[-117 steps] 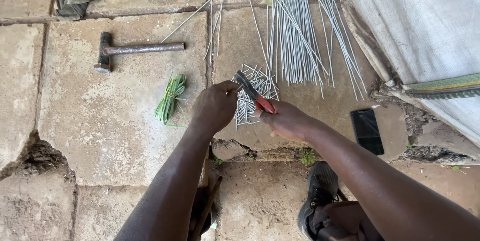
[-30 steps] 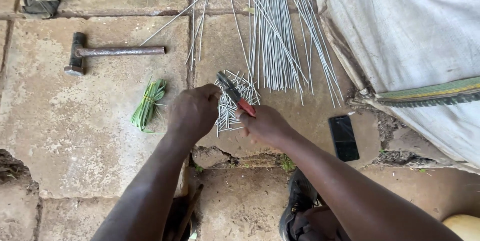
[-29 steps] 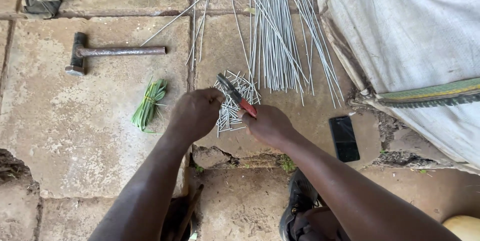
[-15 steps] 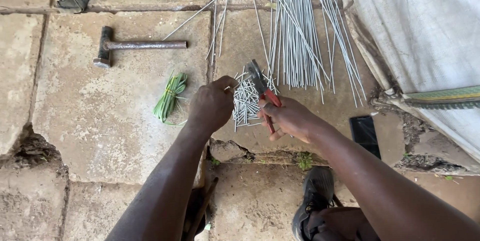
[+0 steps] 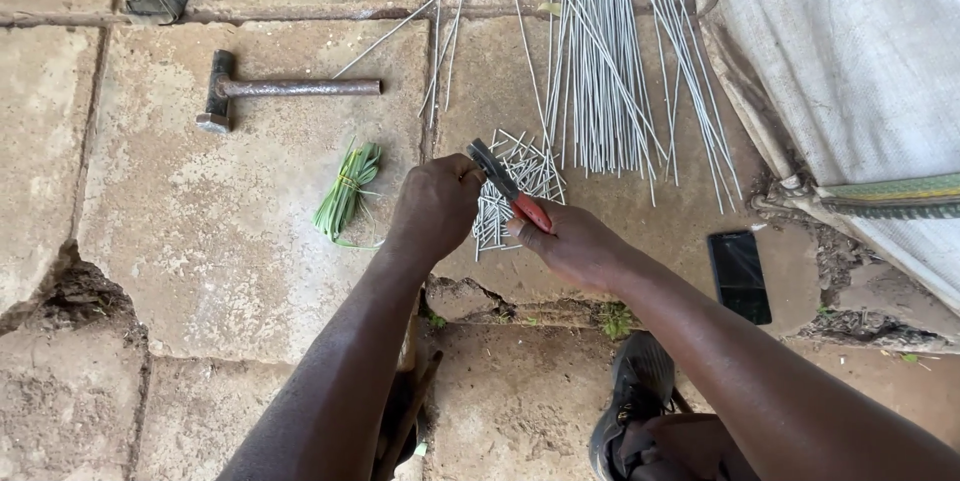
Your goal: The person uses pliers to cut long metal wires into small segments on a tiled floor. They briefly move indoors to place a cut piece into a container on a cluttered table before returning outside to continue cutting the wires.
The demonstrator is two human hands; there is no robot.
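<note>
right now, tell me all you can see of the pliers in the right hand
The pliers have red handles and dark metal jaws. The right hand grips the handles, so only a short red stretch shows. They lie tilted, jaws pointing up and left toward the left hand, over a pile of short cut wires on the stone floor. The jaws look nearly closed; whether they pinch a wire cannot be told.

There is 1 camera, worn on the person's head. It looks almost straight down at the stone floor (image 5: 200,241). It is close: both arms come in from the near edge, and the hands meet in the middle. A shoe (image 5: 635,396) shows near, long wires (image 5: 610,51) far.
</note>
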